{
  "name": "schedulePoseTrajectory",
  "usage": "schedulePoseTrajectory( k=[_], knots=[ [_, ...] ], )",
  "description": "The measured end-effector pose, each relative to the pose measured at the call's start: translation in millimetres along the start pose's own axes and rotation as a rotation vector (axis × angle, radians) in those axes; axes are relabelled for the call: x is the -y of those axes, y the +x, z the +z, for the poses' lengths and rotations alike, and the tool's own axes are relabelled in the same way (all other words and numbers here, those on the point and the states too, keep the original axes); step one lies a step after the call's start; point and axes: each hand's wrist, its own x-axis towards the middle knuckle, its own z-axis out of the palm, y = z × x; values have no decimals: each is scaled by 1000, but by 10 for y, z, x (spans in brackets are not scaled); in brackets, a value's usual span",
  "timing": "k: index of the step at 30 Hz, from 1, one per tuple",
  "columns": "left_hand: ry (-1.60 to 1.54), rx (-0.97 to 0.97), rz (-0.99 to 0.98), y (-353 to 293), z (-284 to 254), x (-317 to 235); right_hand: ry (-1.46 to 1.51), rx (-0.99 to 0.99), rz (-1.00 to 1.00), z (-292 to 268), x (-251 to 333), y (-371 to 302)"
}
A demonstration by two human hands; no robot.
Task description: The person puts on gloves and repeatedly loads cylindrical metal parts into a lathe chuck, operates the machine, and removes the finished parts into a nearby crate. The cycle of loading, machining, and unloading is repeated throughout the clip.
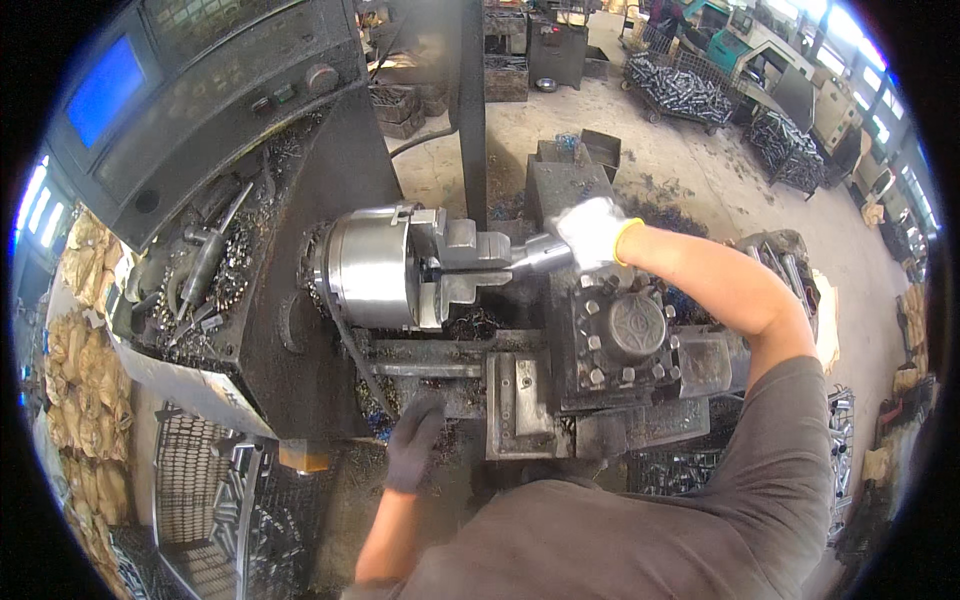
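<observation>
I stand at a metal lathe. My right hand [592,232], in a white glove with a yellow cuff, grips a shiny metal cylinder [538,254] held level just right of the chuck jaws [470,262]. The bright steel chuck [372,268] sits left of the jaws. My left hand [413,438], in a dark glove, rests low on the front of the lathe bed, fingers spread on the grimy metal beneath the carriage. The dark tool post [632,332] with its bolts lies under my right forearm.
A control panel with a blue screen [105,90] hangs at upper left, with tools and swarf on the tray [205,275] below it. Wire bins of metal parts [680,88] stand on the concrete floor behind. A mesh crate of parts [215,510] sits at lower left.
</observation>
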Motion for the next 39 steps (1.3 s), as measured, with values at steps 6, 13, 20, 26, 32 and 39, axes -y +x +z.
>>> schedulePoseTrajectory(
  k=[6,13,20,26,32,39],
  knots=[
    [-812,-854,-207,-884,-1098,926,599,206,-149,304,46,427],
    [-952,-472,50,-956,-1851,778,392,434,3,349,13,473],
    [-1038,-580,-288,-925,-1982,551,791,-58,-168,393,245,611],
    [-391,-873,-205,-837,-2194,1068,424,-186,-19,37,229,167],
    [386,-1054,183,-992,-1791,344,814,-682,136,-327,758,-1531],
    [1117,-717,1050,401,-776,-2328,1292,-440,-313,108,1682,-2035]
  ],
)
